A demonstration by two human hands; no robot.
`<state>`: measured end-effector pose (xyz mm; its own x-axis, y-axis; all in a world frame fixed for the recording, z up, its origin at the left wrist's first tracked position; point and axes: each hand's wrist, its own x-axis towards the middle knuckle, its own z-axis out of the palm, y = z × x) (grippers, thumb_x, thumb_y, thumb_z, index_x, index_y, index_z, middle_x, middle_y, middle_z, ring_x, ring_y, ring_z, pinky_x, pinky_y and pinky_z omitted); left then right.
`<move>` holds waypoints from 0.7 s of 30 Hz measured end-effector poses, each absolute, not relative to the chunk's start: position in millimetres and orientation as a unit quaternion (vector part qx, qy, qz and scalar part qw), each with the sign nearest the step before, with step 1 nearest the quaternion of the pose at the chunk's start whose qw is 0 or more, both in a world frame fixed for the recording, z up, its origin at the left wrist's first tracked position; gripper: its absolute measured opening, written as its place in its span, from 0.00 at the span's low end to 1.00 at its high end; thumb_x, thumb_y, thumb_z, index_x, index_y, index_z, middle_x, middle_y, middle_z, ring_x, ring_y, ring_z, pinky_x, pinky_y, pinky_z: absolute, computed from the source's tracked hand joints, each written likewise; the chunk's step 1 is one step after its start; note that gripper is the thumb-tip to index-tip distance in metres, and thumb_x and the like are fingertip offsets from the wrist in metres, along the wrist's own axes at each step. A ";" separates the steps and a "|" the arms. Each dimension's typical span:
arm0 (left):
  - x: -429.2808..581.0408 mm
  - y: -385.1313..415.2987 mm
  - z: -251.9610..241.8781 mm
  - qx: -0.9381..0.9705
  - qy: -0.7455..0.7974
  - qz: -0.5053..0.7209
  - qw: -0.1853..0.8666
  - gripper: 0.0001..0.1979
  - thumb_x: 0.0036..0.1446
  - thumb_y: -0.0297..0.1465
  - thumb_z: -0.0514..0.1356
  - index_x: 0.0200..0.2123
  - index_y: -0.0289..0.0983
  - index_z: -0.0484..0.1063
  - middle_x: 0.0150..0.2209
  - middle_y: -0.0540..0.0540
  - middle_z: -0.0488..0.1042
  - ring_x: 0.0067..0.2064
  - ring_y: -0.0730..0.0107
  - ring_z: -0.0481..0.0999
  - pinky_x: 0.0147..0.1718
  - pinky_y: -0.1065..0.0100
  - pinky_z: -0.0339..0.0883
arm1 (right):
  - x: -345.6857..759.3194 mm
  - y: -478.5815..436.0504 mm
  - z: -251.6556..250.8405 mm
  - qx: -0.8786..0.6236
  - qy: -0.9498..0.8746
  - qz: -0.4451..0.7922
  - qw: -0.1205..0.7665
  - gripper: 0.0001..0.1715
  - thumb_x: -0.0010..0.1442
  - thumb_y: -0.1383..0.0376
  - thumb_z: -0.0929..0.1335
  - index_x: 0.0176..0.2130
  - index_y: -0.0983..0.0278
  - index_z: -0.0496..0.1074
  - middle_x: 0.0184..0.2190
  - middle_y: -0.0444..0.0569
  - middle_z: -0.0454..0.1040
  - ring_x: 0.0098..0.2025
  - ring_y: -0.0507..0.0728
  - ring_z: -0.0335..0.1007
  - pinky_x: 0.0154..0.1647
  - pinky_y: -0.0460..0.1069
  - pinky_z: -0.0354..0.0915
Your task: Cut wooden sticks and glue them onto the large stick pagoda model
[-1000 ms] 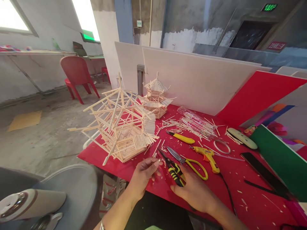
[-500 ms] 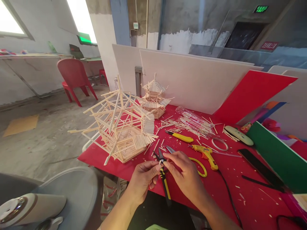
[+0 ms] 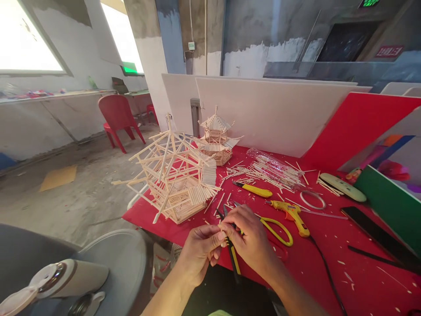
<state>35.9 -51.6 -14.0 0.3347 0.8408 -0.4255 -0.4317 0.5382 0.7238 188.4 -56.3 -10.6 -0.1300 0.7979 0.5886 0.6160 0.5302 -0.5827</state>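
Note:
My left hand (image 3: 201, 248) and my right hand (image 3: 247, 235) meet fingertip to fingertip over the table's front edge. Both are closed in a pinch around a short piece of wooden stick (image 3: 222, 231), mostly covered by the fingers. Under them lie black-and-yellow pliers (image 3: 234, 262), partly hidden and not gripped. To the left stands a large open framework of wooden sticks (image 3: 174, 175), with slats covering part of its lower roof. Behind it is a smaller, roofed pagoda model (image 3: 216, 138). Scissors with yellow handles (image 3: 283, 232) lie partly behind my right hand.
On the red table (image 3: 315, 267) lie a yellow utility knife (image 3: 256, 189), a glue gun (image 3: 292, 215) with its cord, a bag of loose sticks (image 3: 274, 171), a tape ring (image 3: 312, 200) and a black phone (image 3: 371, 226). A bottle (image 3: 79, 277) stands on a grey stool (image 3: 128, 259) at left.
The view has swung left and slightly up, so the scene sits further right in the picture. My right fingertips have closed in against the left ones, covering more of the stick piece.

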 end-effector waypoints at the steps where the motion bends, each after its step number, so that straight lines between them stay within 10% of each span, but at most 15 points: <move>1: 35.4 -51.1 -12.8 0.245 0.409 0.417 0.773 0.19 0.31 0.36 0.79 0.25 0.31 0.79 0.19 0.49 0.73 0.15 0.83 0.63 0.11 0.80 0.52 | 189.1 -58.3 -9.8 -0.482 -0.739 0.060 0.467 0.06 0.64 0.67 0.68 0.33 0.61 0.71 0.30 0.46 0.73 0.35 0.56 0.68 0.39 0.51 0.63; 13: -12.6 -24.2 -3.2 0.099 0.437 0.556 0.700 0.11 0.43 0.18 0.72 0.31 0.30 0.77 0.23 0.50 0.73 0.22 0.79 0.72 0.16 0.81 0.66 | 194.8 -80.8 -33.0 -0.492 -0.722 0.068 0.482 0.02 0.65 0.66 0.68 0.37 0.61 0.72 0.32 0.46 0.72 0.34 0.53 0.71 0.38 0.48 0.68; 21: -8.8 -8.5 -0.2 0.120 0.432 0.541 0.712 0.10 0.46 0.25 0.72 0.27 0.32 0.73 0.21 0.51 0.71 0.18 0.82 0.67 0.13 0.81 0.61 | 193.5 -83.8 -47.5 -0.502 -0.719 0.135 0.461 0.04 0.66 0.65 0.67 0.37 0.60 0.72 0.32 0.48 0.72 0.34 0.55 0.71 0.37 0.48 0.69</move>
<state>-8.8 -8.5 -0.2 0.0428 0.8733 -0.4853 -0.6662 0.3869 0.6376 193.5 -83.8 -47.5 -0.0717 0.8465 0.5275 0.5968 0.4602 -0.6574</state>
